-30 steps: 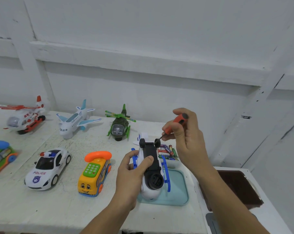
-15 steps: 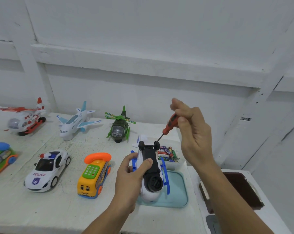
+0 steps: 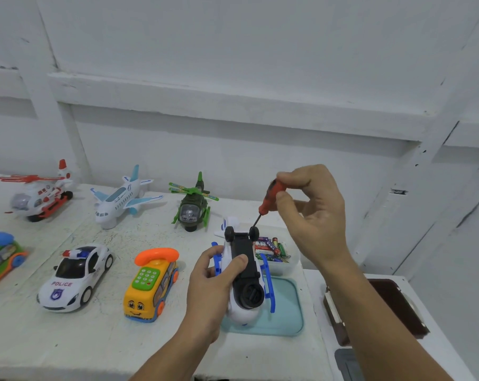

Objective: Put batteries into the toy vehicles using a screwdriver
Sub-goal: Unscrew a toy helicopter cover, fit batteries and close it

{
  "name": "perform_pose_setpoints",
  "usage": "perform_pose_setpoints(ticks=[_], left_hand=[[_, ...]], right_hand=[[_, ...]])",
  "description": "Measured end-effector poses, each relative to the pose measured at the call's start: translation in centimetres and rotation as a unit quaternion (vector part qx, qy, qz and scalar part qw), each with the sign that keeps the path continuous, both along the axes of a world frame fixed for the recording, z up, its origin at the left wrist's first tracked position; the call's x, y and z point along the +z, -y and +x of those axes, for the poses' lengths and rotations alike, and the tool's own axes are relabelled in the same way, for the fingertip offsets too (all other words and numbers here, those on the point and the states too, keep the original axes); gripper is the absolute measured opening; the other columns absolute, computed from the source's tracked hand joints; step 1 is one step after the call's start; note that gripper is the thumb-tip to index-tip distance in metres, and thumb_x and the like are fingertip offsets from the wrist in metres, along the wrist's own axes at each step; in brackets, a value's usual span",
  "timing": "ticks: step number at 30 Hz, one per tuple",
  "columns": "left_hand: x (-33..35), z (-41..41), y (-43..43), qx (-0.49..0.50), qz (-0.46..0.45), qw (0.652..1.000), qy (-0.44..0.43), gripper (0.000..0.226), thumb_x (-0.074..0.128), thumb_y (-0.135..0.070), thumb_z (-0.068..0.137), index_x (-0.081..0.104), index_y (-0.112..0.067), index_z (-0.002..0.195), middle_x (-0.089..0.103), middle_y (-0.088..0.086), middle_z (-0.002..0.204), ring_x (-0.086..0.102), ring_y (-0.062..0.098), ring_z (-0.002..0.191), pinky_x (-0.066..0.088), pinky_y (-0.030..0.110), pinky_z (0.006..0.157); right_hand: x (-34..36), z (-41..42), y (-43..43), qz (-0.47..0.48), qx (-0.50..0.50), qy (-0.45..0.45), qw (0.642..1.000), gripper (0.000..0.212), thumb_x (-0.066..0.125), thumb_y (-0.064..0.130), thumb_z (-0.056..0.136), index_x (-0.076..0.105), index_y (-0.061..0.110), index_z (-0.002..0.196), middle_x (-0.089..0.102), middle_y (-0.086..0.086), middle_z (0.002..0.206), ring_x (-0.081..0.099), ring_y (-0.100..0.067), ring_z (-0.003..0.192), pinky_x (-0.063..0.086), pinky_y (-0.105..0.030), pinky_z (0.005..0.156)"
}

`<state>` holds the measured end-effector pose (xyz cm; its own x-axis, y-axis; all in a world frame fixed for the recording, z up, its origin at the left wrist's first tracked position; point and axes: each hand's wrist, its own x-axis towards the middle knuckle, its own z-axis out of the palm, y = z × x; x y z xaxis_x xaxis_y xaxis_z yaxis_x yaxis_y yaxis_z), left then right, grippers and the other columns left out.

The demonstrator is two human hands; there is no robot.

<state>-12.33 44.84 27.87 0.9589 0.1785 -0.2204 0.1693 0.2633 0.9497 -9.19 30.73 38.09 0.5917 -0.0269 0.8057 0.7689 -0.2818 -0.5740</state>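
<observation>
Unscrewing is in hand: your left hand [image 3: 210, 283] grips the upturned white toy [image 3: 244, 247], your right hand [image 3: 315, 218] pinches the screwdriver [image 3: 271, 195]; next, seat its tip squarely, though the screw itself seems hidden.

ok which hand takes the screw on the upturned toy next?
Right. The right hand pinches the screwdriver, with its tip close to the wheel end of the upturned toy and its black underside. The left hand grips the toy's body, steadying it.
</observation>
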Motion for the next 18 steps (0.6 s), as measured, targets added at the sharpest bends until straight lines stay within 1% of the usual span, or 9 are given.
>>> perform_pose_setpoints(ticks=[2,4,6,8,10,12,13,15,18], left_hand=[[-0.1,-0.1,0.1,0.002,-0.003,1.0,-0.001,0.031,0.08,-0.028,0.078,0.062,-0.041,0.099,0.072,0.015,0.091,0.074,0.027,0.076,0.059,0.053,0.077],[-0.1,-0.1,0.2,0.002,-0.005,1.0,-0.001,0.031,0.08,-0.027,0.078,0.062,-0.039,0.101,0.072,0.013,0.089,0.074,0.027,0.076,0.06,0.051,0.077],[-0.1,-0.1,0.3,0.0,-0.007,1.0,-0.001,0.034,0.08,-0.027,0.078,0.063,-0.037,0.105,0.072,0.012,0.089,0.074,0.027,0.077,0.06,0.05,0.077],[-0.1,-0.1,0.5,-0.005,-0.008,1.0,0.001,0.035,0.081,-0.027,0.077,0.063,-0.037,0.105,0.072,0.013,0.091,0.074,0.027,0.077,0.06,0.051,0.078],[0.0,-0.2,0.6,-0.009,-0.01,1.0,0.002,0.034,0.081,-0.026,0.077,0.063,-0.038,0.103,0.073,0.013,0.091,0.074,0.026,0.077,0.06,0.049,0.076],[-0.1,-0.2,0.6,-0.008,-0.016,1.0,0.003,0.034,0.08,-0.024,0.078,0.063,-0.038,0.104,0.073,0.01,0.088,0.074,0.023,0.073,0.059,0.041,0.069],[0.0,-0.2,0.5,-0.007,-0.017,1.0,0.002,0.034,0.08,-0.024,0.079,0.062,-0.037,0.104,0.073,0.01,0.088,0.074,0.022,0.072,0.058,0.039,0.066],[0.0,-0.1,0.4,-0.005,-0.017,1.0,0.0,0.035,0.08,-0.024,0.079,0.062,-0.036,0.107,0.073,0.01,0.089,0.074,0.023,0.073,0.059,0.041,0.068],[-0.2,-0.1,0.4,-0.008,-0.011,1.0,-0.003,0.038,0.08,-0.024,0.078,0.062,-0.035,0.109,0.073,0.011,0.091,0.074,0.024,0.075,0.061,0.046,0.074]], right_hand=[[0.3,0.0,0.0,-0.012,-0.007,-0.016,1.0,0.02,0.065,-0.002,0.081,0.063,0.014,0.094,0.056,-0.002,0.111,0.066,-0.022,0.09,0.057,-0.026,0.059],[0.5,-0.1,-0.2,-0.01,0.005,-0.034,0.999,0.024,0.07,-0.001,0.081,0.059,0.017,0.092,0.063,0.0,0.111,0.07,-0.02,0.078,0.054,-0.025,0.058],[0.6,-0.2,-0.4,-0.035,-0.014,-0.022,0.999,0.029,0.075,0.006,0.081,0.054,0.025,0.086,0.069,-0.002,0.09,0.068,-0.02,0.061,0.054,-0.031,0.057],[0.5,-0.1,-0.4,-0.079,-0.03,-0.003,0.996,0.023,0.075,0.015,0.084,0.056,0.025,0.092,0.065,-0.002,0.074,0.064,-0.019,0.056,0.053,-0.035,0.057],[0.4,0.2,-0.2,-0.135,-0.041,0.015,0.99,0.014,0.064,0.032,0.091,0.059,0.024,0.102,0.06,-0.002,0.074,0.061,-0.019,0.059,0.052,-0.039,0.059],[0.3,0.4,0.1,-0.208,-0.063,0.017,0.976,0.03,0.047,0.044,0.098,0.063,0.019,0.101,0.057,0.0,0.082,0.061,-0.019,0.065,0.051,-0.042,0.062],[0.4,0.3,0.3,-0.239,-0.073,0.01,0.968,0.033,0.042,0.043,0.1,0.064,0.018,0.102,0.056,0.005,0.085,0.062,-0.019,0.069,0.05,-0.041,0.064],[0.8,0.0,0.6,-0.278,-0.081,-0.011,0.957,0.028,0.036,0.031,0.097,0.059,0.021,0.111,0.052,0.019,0.084,0.064,-0.015,0.077,0.05,-0.039,0.071],[1.2,-0.2,1.3,-0.308,-0.086,-0.025,0.947,0.021,0.039,0.026,0.092,0.047,0.031,0.112,0.055,0.02,0.075,0.061,-0.002,0.072,0.048,-0.032,0.066]])
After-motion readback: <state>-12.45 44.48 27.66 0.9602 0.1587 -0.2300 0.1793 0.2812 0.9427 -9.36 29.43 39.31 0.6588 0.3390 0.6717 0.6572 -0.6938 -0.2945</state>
